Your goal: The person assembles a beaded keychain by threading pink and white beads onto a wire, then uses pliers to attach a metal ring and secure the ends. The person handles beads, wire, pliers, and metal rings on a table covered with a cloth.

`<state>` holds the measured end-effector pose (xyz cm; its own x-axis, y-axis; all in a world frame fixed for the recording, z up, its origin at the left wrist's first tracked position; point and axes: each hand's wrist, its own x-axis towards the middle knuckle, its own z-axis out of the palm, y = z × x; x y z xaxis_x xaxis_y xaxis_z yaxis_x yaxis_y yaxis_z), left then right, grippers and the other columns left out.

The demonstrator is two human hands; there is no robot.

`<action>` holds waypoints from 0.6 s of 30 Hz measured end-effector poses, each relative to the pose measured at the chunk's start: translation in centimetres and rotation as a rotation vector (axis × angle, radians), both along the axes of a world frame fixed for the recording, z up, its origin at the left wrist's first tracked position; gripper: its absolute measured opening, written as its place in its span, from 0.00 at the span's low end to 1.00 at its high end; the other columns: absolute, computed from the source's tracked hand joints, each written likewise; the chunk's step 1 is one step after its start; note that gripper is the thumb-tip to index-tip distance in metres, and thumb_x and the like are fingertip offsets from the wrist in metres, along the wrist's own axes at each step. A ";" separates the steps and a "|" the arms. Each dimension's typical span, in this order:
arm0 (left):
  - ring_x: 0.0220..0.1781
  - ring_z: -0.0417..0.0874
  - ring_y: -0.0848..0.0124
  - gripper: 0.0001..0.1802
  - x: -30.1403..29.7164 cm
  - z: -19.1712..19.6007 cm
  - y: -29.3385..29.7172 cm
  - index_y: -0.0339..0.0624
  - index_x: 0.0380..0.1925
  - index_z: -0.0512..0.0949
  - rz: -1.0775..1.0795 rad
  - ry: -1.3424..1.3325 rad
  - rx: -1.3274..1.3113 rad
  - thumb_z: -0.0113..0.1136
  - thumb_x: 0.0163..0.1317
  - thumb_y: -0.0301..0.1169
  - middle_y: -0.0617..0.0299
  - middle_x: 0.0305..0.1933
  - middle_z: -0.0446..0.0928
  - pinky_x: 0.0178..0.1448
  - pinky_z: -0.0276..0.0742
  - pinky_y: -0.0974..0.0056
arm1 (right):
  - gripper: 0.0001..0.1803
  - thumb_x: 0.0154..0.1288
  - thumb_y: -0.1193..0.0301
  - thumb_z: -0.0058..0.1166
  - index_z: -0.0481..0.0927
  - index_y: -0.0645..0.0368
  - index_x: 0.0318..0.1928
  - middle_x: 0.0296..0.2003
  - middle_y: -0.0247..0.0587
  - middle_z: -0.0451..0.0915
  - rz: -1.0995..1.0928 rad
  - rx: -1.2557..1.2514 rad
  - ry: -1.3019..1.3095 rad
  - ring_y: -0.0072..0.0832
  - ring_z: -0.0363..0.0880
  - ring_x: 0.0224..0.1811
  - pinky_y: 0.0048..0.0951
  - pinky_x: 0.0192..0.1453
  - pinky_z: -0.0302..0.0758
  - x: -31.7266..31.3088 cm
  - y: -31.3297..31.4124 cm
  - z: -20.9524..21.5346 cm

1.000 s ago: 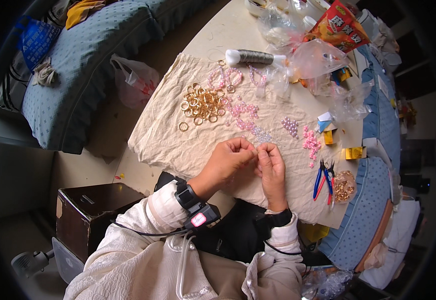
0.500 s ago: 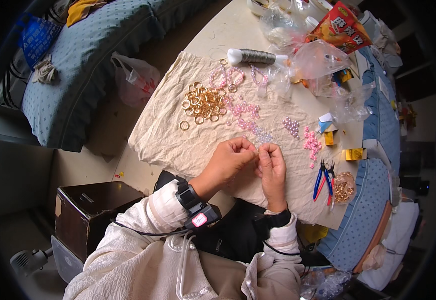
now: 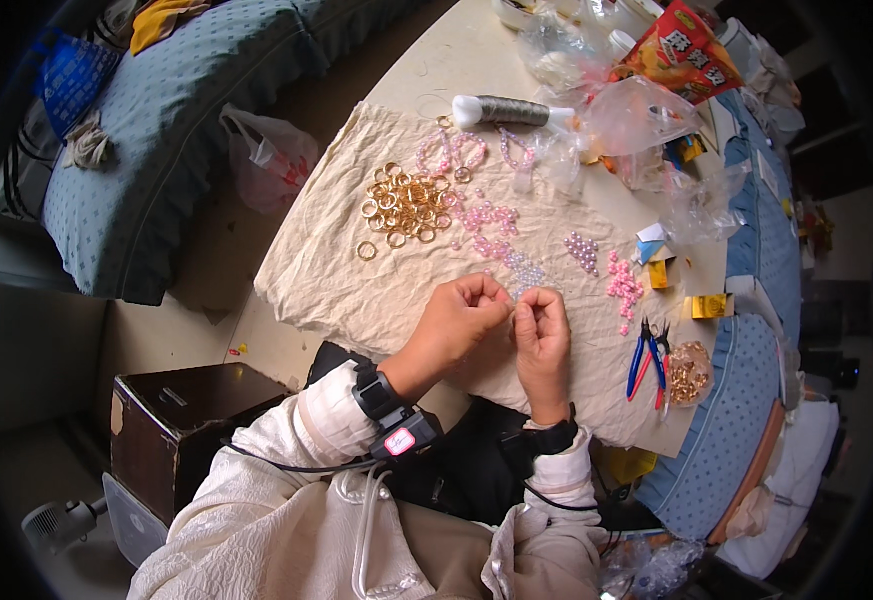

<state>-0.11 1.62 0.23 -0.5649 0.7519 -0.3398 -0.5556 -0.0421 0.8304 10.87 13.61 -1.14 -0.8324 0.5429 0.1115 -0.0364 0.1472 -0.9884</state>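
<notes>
My left hand (image 3: 464,318) and my right hand (image 3: 542,345) meet fingertip to fingertip above the near part of a beige cloth (image 3: 356,290). Both are closed in a pinch; whatever they hold is too small to make out. Just beyond the fingertips lie pale, clear beads (image 3: 526,270), with pink beads (image 3: 489,217) farther off. Gold rings (image 3: 406,208) form a pile at the left. To the right of my right hand are lilac beads (image 3: 582,254) and bright pink beads (image 3: 624,288). Finished-looking pink bead loops (image 3: 453,153) rest near the far edge.
A spool of grey wire (image 3: 508,111) lies at the cloth's far side, beside crumpled plastic bags (image 3: 641,115) and a red food packet (image 3: 681,55). Two pairs of pliers (image 3: 648,362) and a bag of gold pieces (image 3: 689,375) are at the right. A dark box (image 3: 196,410) stands left.
My right hand has shifted very slightly left, its fingertips still close to those of my left hand. The beads, rings and pliers look unchanged.
</notes>
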 end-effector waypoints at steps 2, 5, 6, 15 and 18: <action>0.30 0.72 0.87 0.03 0.1 0.1 0.1 0.41 0.39 0.81 0.004 0.023 -0.025 0.64 0.71 0.28 0.75 0.31 0.77 0.33 0.66 0.75 | 0.05 0.83 0.71 0.52 0.72 0.56 0.51 0.34 0.24 0.71 0.000 0.004 0.005 0.12 0.68 0.31 0.16 0.36 0.66 0.0 0.0 0.0; 0.30 0.71 0.87 0.03 0.1 0.1 0.1 0.41 0.39 0.81 0.013 0.023 -0.021 0.64 0.71 0.28 0.76 0.31 0.77 0.33 0.65 0.76 | 0.05 0.83 0.71 0.52 0.72 0.56 0.51 0.34 0.24 0.72 0.008 -0.044 0.007 0.12 0.68 0.31 0.15 0.36 0.67 0.1 0.0 0.1; 0.30 0.71 0.87 0.03 0.1 0.1 0.1 0.41 0.39 0.81 0.017 0.002 -0.006 0.65 0.71 0.28 0.76 0.31 0.77 0.33 0.65 0.76 | 0.05 0.83 0.71 0.52 0.72 0.56 0.51 0.34 0.25 0.72 0.012 -0.062 0.005 0.12 0.68 0.31 0.15 0.36 0.67 0.1 0.0 0.1; 0.29 0.70 0.87 0.03 0.2 0.0 0.2 0.41 0.39 0.82 0.029 0.008 0.008 0.65 0.71 0.27 0.76 0.31 0.77 0.32 0.65 0.76 | 0.06 0.82 0.71 0.54 0.73 0.58 0.52 0.35 0.25 0.73 0.031 -0.217 0.013 0.11 0.68 0.31 0.15 0.36 0.67 0.1 0.0 0.4; 0.29 0.72 0.86 0.03 0.3 0.0 0.1 0.40 0.39 0.81 0.039 0.005 0.013 0.64 0.71 0.27 0.74 0.31 0.78 0.33 0.67 0.76 | 0.07 0.81 0.71 0.55 0.74 0.58 0.52 0.36 0.24 0.74 0.030 -0.238 0.029 0.11 0.68 0.32 0.15 0.36 0.66 -0.1 0.0 0.7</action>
<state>0.15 1.72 0.24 -0.5957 0.7337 -0.3270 -0.5490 -0.0748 0.8324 10.78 13.58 -0.43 -0.8469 0.5317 0.0075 -0.0659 -0.0909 -0.9937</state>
